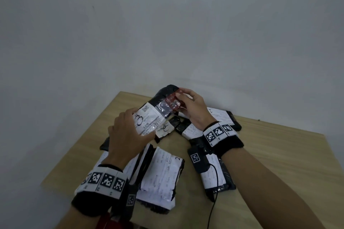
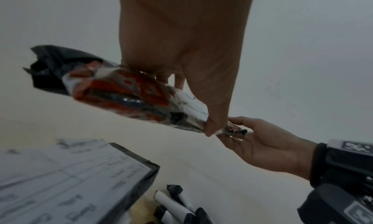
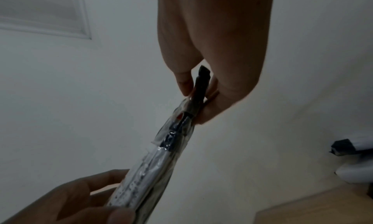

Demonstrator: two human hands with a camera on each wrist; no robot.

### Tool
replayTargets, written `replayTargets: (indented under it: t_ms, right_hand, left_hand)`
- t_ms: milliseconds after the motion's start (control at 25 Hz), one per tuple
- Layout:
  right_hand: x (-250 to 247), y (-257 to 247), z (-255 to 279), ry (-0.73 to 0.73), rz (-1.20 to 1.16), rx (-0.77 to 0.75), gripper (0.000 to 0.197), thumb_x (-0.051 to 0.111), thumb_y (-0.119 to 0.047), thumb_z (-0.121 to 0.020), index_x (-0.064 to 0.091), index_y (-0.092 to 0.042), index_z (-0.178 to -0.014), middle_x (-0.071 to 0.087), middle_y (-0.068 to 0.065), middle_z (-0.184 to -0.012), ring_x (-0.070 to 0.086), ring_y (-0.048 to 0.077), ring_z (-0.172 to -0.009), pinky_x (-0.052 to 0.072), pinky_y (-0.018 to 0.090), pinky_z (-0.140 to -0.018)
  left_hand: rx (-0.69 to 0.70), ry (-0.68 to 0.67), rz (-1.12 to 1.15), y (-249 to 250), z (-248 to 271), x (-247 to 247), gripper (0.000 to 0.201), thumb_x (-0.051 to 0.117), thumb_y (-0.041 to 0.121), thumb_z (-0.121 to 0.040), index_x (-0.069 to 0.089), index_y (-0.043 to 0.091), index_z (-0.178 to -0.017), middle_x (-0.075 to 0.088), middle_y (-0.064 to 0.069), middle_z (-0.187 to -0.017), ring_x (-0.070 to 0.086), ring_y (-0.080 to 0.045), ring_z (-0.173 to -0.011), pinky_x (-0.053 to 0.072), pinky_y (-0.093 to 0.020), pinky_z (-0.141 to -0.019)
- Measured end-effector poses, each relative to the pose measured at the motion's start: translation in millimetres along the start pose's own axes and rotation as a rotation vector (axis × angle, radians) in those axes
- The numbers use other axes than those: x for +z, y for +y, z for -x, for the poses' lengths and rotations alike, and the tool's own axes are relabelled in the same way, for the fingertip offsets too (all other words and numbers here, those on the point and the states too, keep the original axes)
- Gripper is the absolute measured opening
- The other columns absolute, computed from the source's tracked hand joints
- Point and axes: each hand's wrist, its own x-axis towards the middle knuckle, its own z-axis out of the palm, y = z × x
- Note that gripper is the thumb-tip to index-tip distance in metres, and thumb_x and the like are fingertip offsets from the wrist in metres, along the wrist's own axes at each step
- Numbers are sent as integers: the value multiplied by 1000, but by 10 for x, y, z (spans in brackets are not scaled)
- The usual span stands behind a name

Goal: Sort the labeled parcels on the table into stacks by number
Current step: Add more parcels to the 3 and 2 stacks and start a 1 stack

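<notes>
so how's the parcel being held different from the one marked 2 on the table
The held parcel is up off the table, gripped by the left hand and right hand; the parcel marked 2 lies flat, untouched. The held one reads 3 and shows red; the other reads 2. Both have black wrap and white labels.

Table (image 1: 279, 154): one.
Held parcel (image 1: 149, 117): one, marked 3, above the far edge.
Hands on it: two, left hand (image 1: 128, 132) and right hand (image 1: 193, 109).
Lying parcels: at least seven; overlaps prevent an exact count.
Parcel 2 (image 1: 160, 174): one, by the near edge.
Parcel 1 (image 1: 221, 117): one, by the far edge.
Wristbands: two, left (image 1: 104, 182) and right (image 1: 217, 133).
Cable (image 1: 214, 201): one.
</notes>
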Motion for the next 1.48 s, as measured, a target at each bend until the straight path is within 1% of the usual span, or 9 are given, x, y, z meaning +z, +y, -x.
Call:
replayTargets:
  t_ms: [160,360,560,800,960,1120,1240,1360,1480]
  right_hand:
    - [72,175,-93,-114,264,116,35,65,-24,-92,55,-22,-125,67,7,-114,70,22,-98,58,33,-74]
    - [-114,447,-3,-109,408,191,26,59,-21,-96,58,-22,-122,66,9,-117,69,19,-96,57,31,-73]
    - [-236,593,-31,-79,324,260,27,60,-15,-94,59,-21,-120,70,6,-109,69,16,-81,54,27,-63]
    - [-487,574,-144,112,207,255,23,54,-8,-95,62,-12,-115,68,9,-92,63,12,-62,47,23,-52]
    - [-763,666,-163,258,250,248,22,50,-7,-93,65,-14,-106,65,5,-80,59,15,-63,45,28,-58]
    - [-896,855,-154,236,505,264,18,50,-9,-92,64,-15,-101,66,7,-82,60,19,-68,44,27,-59]
    - [-958,976,-105,46,929,216,19,52,-10,-92,61,-12,-108,63,11,-96,59,20,-79,45,27,-64]
    - [-1018,982,-38,-151,1357,173,31,51,-9,-92,57,-8,-122,57,13,-121,56,26,-108,44,27,-84]
    - [-1074,879,64,-153,1552,120,35,50,-11,-90,56,-11,-125,53,14,-128,52,30,-120,46,36,-97]
  left_hand:
    - [-162,52,24,-230,-13,-110,78,80,52,-60,41,24,-122,55,-4,-115,53,-27,-110,40,-51,-96]
    - [-311,-31,82,-382,63,-33,85,78,65,-54,40,28,-120,57,-4,-117,57,-28,-109,48,-54,-93]
    - [-376,-355,-192,-365,200,150,95,67,72,-64,28,25,-137,43,-11,-136,39,-33,-127,33,-52,-103]
    - [-260,-202,-214,-240,238,106,61,66,52,-76,40,25,-125,43,-9,-129,37,-30,-123,33,-49,-100]
    - [43,15,36,67,312,116,27,64,37,-82,51,26,-102,49,2,-111,44,-17,-107,38,-38,-94]
    - [227,-251,103,206,470,297,12,60,34,-87,59,25,-96,61,9,-97,56,-9,-91,51,-32,-85]
    - [138,-487,-61,38,670,531,33,58,34,-90,57,22,-121,58,5,-125,52,-13,-115,41,-26,-101]
    - [170,-525,-172,-88,835,651,40,58,36,-90,54,21,-128,55,3,-133,49,-15,-125,36,-26,-104]
    - [245,-502,-189,-14,832,651,39,64,37,-87,60,21,-122,59,2,-128,52,-15,-121,39,-27,-102]
